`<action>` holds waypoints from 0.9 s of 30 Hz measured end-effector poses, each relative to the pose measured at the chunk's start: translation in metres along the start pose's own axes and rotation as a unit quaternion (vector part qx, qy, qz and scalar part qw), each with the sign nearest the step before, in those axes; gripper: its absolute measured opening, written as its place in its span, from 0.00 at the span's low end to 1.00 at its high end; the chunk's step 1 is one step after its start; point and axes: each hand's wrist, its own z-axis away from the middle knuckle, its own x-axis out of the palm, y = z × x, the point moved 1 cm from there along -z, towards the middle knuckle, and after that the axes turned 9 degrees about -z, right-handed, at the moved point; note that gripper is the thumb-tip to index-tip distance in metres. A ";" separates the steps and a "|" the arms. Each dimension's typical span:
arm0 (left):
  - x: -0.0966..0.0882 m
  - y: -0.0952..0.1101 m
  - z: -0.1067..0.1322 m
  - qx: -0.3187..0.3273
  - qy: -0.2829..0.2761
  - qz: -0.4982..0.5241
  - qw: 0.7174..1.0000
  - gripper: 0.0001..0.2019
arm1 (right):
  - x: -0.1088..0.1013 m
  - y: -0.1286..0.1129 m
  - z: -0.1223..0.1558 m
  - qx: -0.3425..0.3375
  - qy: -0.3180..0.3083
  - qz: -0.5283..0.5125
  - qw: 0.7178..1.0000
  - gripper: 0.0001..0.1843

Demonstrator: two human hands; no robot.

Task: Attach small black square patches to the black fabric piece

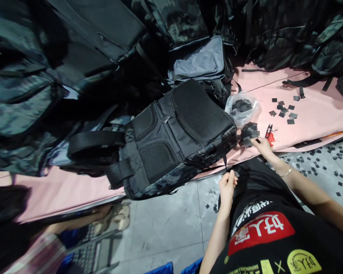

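A black and camouflage backpack lies on the pink table in front of me. My left hand is closed in a pinch on a thin black strap hanging from the backpack's lower corner. My right hand reaches to a small pile of black square pieces at the table's edge, its fingers pinched on one piece. Red-handled thread snips lie just right of that hand.
A clear plastic bag of black pieces sits behind the pile. More squares are scattered on the table and on the grey floor. Several backpacks are heaped at the back and left. Another person's sleeve shows bottom left.
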 end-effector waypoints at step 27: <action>0.015 0.012 -0.004 0.041 -0.025 0.036 0.998 0.16 | 0.011 0.015 0.096 0.168 -0.299 -0.196 0.919 0.22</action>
